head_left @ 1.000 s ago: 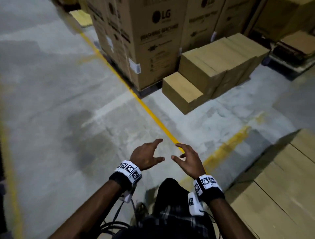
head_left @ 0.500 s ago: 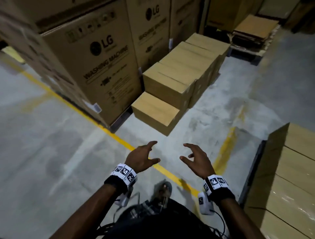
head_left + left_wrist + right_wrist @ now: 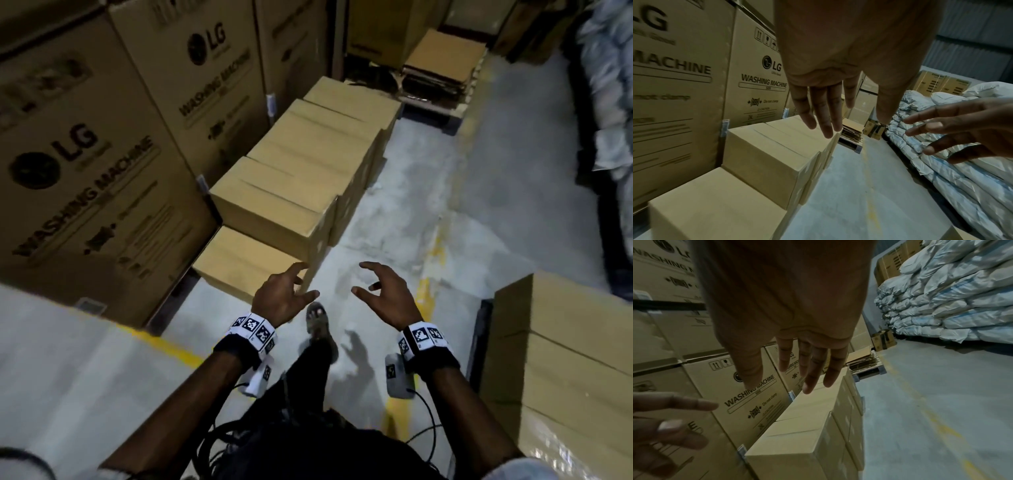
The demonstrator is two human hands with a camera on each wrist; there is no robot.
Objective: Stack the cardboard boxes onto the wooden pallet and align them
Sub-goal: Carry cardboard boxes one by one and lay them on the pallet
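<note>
Both hands hang open and empty in front of me, fingers spread and slightly bent. My left hand (image 3: 286, 298) (image 3: 830, 100) hovers at the near right corner of a low single cardboard box (image 3: 239, 262) (image 3: 715, 204) on the floor; whether it touches is unclear. My right hand (image 3: 385, 294) (image 3: 807, 353) is over bare floor, apart from any box. Behind the low box runs a taller row of plain cardboard boxes (image 3: 308, 164) (image 3: 774, 151) (image 3: 807, 433). At the right stands a stack of boxes (image 3: 561, 363) on a dark pallet edge (image 3: 479, 329).
Tall LG washing machine cartons (image 3: 89, 164) wall off the left. Flattened cardboard on a pallet (image 3: 442, 65) lies at the back. White sacks (image 3: 613, 89) (image 3: 953, 293) are piled along the right. Concrete floor with yellow lines (image 3: 424, 291) runs between. My sandalled foot (image 3: 317, 320) is below the hands.
I have walked forward and turned toward the box row, which is now much nearer. Both hands stay open and have spread slightly apart; the left now reaches the low box's corner.
</note>
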